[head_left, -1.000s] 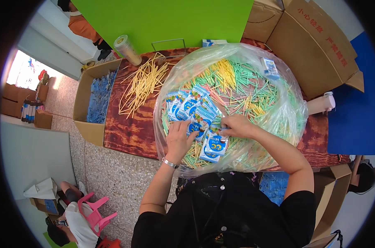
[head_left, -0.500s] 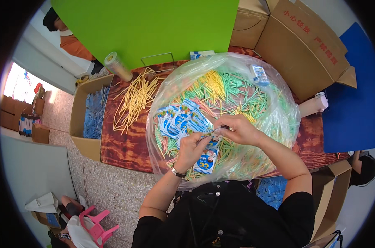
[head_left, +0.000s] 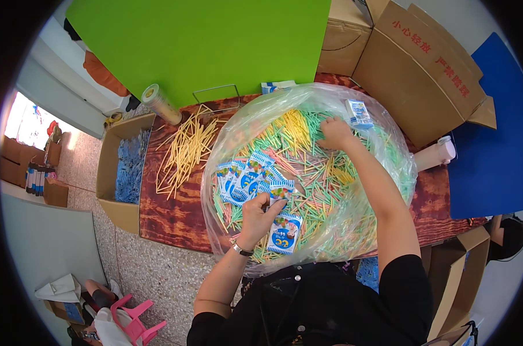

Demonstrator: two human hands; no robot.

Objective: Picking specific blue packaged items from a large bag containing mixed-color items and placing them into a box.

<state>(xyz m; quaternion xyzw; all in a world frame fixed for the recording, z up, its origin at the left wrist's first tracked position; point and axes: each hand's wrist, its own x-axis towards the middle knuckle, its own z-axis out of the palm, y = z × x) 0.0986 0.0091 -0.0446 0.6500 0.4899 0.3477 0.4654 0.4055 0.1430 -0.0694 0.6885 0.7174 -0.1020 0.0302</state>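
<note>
My left hand (head_left: 258, 218) pinches a small blue-and-white packet (head_left: 281, 189) between thumb and fingers. Just below it, another such packet (head_left: 285, 233) lies flat. Several more packets (head_left: 252, 170) are heaped to the left, on top of thin pastel sticks. My right hand (head_left: 334, 134) is at the far side, bent down among the green sticks (head_left: 315, 124); its fingertips are partly hidden, and what they hold cannot be made out. Yellow sticks (head_left: 295, 128) lie beside it. Everything rests in a large clear plastic bag (head_left: 212, 213) spread open.
Yellow sticks (head_left: 187, 151) lie loose on the red-brown table (head_left: 172, 216), near a clear cylinder (head_left: 161, 105). A small blue-and-white box (head_left: 359, 113) rests on the bag's far right. Cardboard boxes (head_left: 414, 81) stand behind; another carton (head_left: 118, 216) holds blue packets. A person sits at lower left.
My right hand has left the packet at my left hand and moved away to the green sticks. The left hand keeps its packet, now more fully in view.
</note>
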